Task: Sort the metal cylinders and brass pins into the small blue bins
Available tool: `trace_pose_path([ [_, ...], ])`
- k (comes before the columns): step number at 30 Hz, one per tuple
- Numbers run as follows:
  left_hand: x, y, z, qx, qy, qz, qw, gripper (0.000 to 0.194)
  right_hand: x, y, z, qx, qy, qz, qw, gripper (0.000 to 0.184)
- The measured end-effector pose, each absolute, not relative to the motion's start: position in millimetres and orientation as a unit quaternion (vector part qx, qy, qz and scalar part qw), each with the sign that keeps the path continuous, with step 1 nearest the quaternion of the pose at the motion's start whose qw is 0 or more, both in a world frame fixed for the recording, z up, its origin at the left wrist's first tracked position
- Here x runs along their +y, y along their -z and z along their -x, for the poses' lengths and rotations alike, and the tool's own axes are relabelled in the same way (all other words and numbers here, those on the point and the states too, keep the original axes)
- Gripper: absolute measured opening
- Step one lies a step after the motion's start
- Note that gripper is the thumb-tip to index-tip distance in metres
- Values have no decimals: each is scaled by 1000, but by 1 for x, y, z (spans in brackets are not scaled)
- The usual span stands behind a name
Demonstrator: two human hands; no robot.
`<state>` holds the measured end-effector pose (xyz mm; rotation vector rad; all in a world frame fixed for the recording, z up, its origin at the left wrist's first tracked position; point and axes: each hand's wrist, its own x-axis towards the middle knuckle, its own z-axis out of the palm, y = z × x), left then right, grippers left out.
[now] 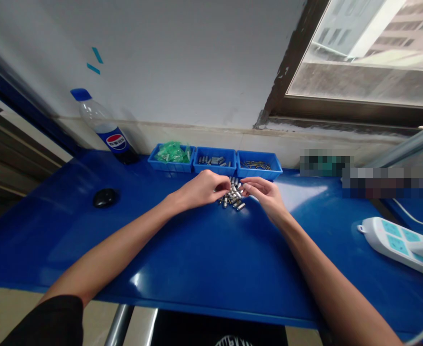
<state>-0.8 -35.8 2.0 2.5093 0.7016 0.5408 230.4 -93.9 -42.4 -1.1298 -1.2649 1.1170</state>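
A loose pile of small silvery metal cylinders (235, 194) lies on the blue table (204, 259) between my two hands. My left hand (205, 189) is at the pile's left side, palm down, its thumb and fingers pinched together. What sits between those fingertips is too small to make out. On the right edge of the pile is my right hand (265, 193), its fingers curled toward the thumb. Its fingertips are close to the metal pieces, and whatever they hold is hidden.
Behind the pile stand three blue bins: one with green plastic bags (173, 152), one with metal cylinders (213, 160), one with thin brass-coloured pins (256, 165). A cola bottle (112, 137) and black mouse (105, 197) are left; a power strip (395, 240) is right.
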Motion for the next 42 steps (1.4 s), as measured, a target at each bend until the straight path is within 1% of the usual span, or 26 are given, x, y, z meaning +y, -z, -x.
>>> trace_pose_path([
  [6, -40, -5, -2, 279, -252, -893, 248, 8, -95, 50, -231, -520, -532, 440, 504, 33],
  [14, -43, -6, -4, 289, -249, -892, 243, 6, -96, 51, -232, -495, -571, 429, 495, 32],
  [17, -42, -5, -3, 308, -216, -894, 243, 4, -95, 51, -231, -500, -555, 436, 502, 29],
  [21, -41, 1, -1, 309, -154, -910, 231, 17, -91, 53, -235, -514, -473, 457, 551, 28],
  [24, -42, 7, -2, 287, -118, -923, 228, 21, -87, 55, -242, -523, -428, 460, 577, 42],
  [26, -43, 10, -4, 293, -105, -923, 225, 19, -86, 56, -246, -522, -422, 468, 574, 51],
  [27, -44, 11, -4, 297, -102, -922, 226, 16, -85, 56, -247, -520, -423, 474, 571, 52],
  [29, -45, 12, -5, 302, -98, -919, 235, 10, -85, 56, -248, -515, -426, 484, 565, 50],
  [32, -47, 10, -5, 313, -102, -911, 250, 9, -86, 54, -245, -514, -427, 491, 559, 43],
  [42, -44, 5, 0, 377, -122, -896, 201, 22, -89, 48, -239, -521, -429, 495, 547, 36],
])
